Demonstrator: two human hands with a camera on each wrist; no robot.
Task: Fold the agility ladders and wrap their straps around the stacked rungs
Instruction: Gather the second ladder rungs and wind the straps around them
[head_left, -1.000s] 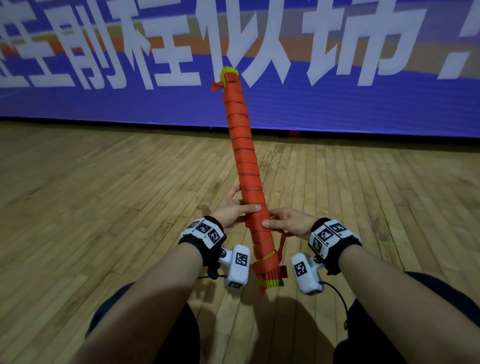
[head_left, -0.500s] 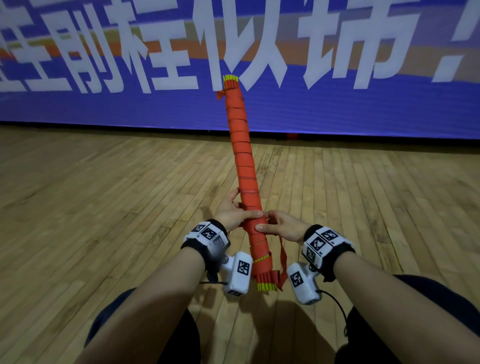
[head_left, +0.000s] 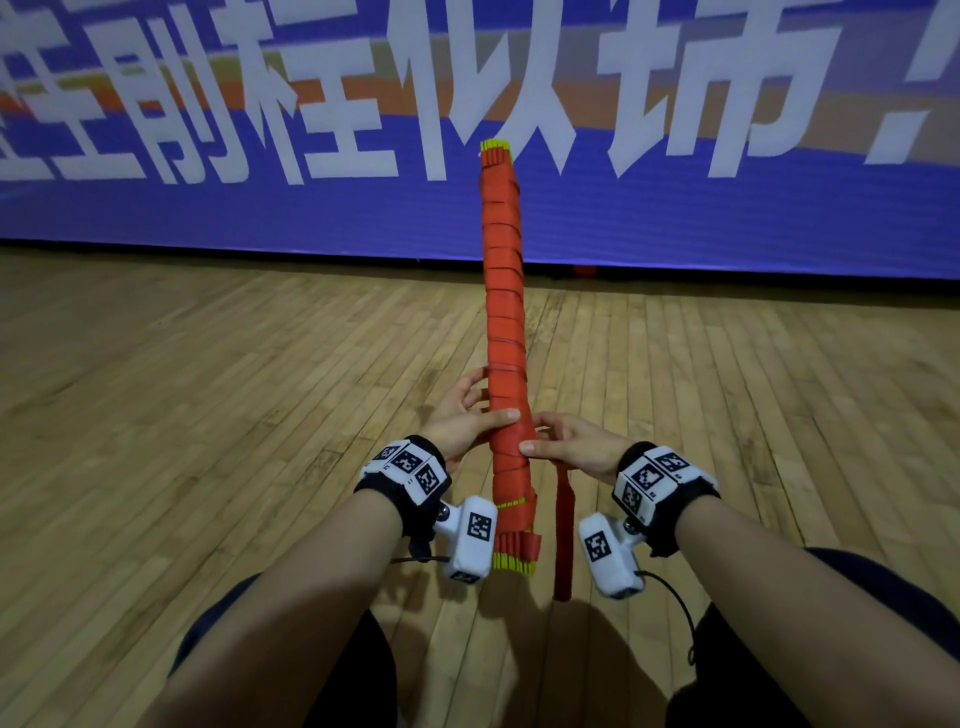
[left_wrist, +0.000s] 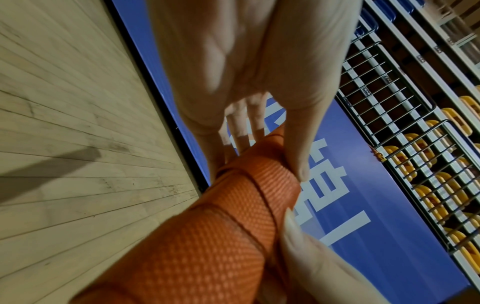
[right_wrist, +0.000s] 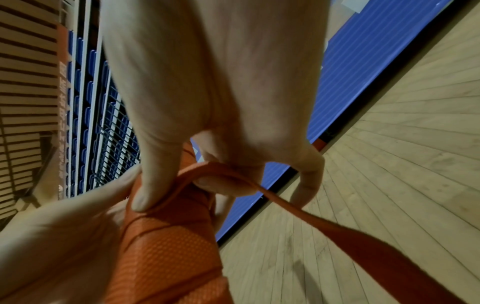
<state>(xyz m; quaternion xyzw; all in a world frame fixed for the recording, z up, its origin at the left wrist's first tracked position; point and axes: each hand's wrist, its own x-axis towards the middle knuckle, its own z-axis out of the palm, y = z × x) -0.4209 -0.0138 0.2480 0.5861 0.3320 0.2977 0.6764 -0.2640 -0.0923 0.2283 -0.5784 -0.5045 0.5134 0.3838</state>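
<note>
A folded agility ladder (head_left: 503, 291), its yellow rungs stacked and wound in orange strap, stands nearly upright in front of me, held off the floor. My left hand (head_left: 470, 415) grips the bundle (left_wrist: 233, 205) low down, thumb across its front. Just below, my right hand (head_left: 563, 444) holds the bundle (right_wrist: 166, 242) from the right, its thumb pressing the loose strap (right_wrist: 298, 207) against the wraps. The strap's free end (head_left: 563, 525) hangs down beside the bundle's lower end. Yellow rung ends show at top and bottom.
A wooden plank floor (head_left: 208, 415) spreads all around. A long blue banner with white characters (head_left: 675, 197) runs along the far edge. Railings and yellow seats (left_wrist: 428, 154) rise behind the banner. My knees in dark trousers (head_left: 322, 675) are at the bottom.
The bundle has tilted from leaning left to nearly upright. The loose strap end now hangs straight down from my right hand. Both hands keep their hold.
</note>
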